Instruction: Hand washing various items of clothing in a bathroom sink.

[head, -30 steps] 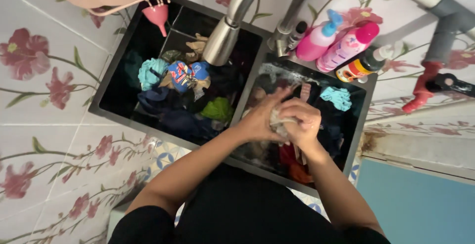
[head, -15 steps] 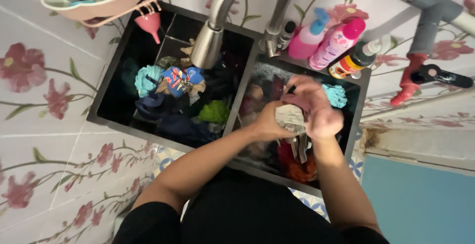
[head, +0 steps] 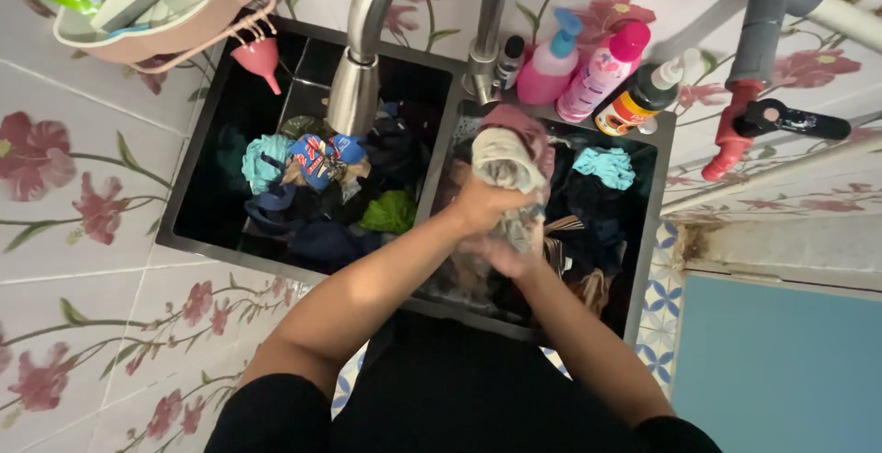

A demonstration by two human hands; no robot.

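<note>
Over the right basin of a black double sink (head: 175, 232), both my hands grip a wet beige and pink cloth (head: 508, 152). My left hand (head: 478, 207) clasps its middle from above. My right hand (head: 501, 255) holds its lower end, palm up, partly hidden under the cloth. The cloth's upper part sticks up toward the tap. Below it, the right basin holds dark, striped and teal clothes (head: 602, 166) in soapy water.
The left basin is piled with small garments in blue, teal and green (head: 317, 159). A steel tap spout (head: 356, 58) hangs over it. Pink bottles (head: 579, 67) and an orange bottle (head: 634, 104) stand behind the sink. A pink rack (head: 161, 12) hangs at top left.
My hands have shifted left and stretched the cloth upward; my right hand dropped from above the cloth to beneath it. The camera view drifted, so the sink sits lower and more to the left.
</note>
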